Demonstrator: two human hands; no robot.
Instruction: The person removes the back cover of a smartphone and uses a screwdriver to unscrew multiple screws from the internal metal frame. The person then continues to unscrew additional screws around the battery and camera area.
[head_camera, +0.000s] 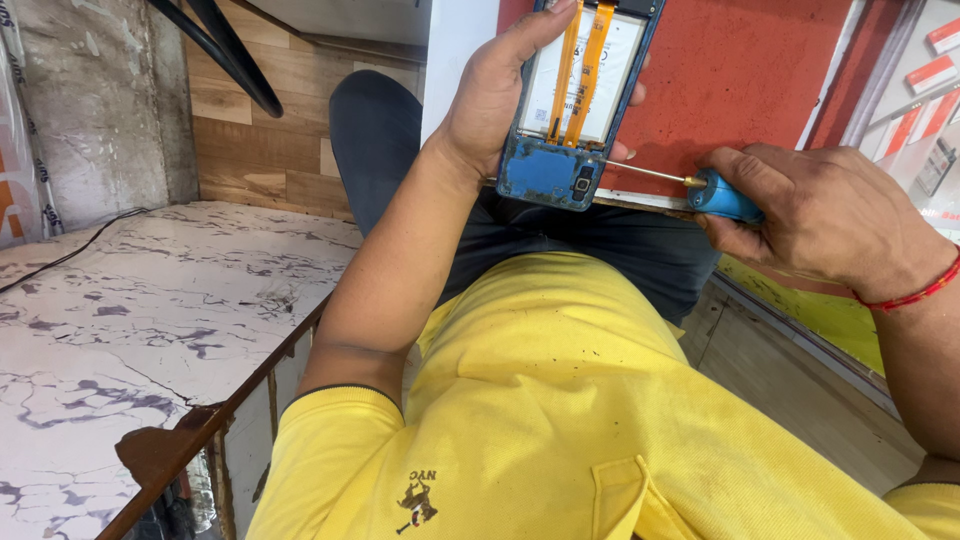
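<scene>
My left hand wraps the opened phone steady at the table edge, while my right hand fingers pinch the screwdriver against it.

You have a single view, taken from your own head and tilted steeply down along your chest, so your yellow shirt fills the lower middle. It sits close: your left hand and right hand reach the top edge, where the opened phone is cut off. To your left it takes in the marble counter; ahead, a red surface.
</scene>
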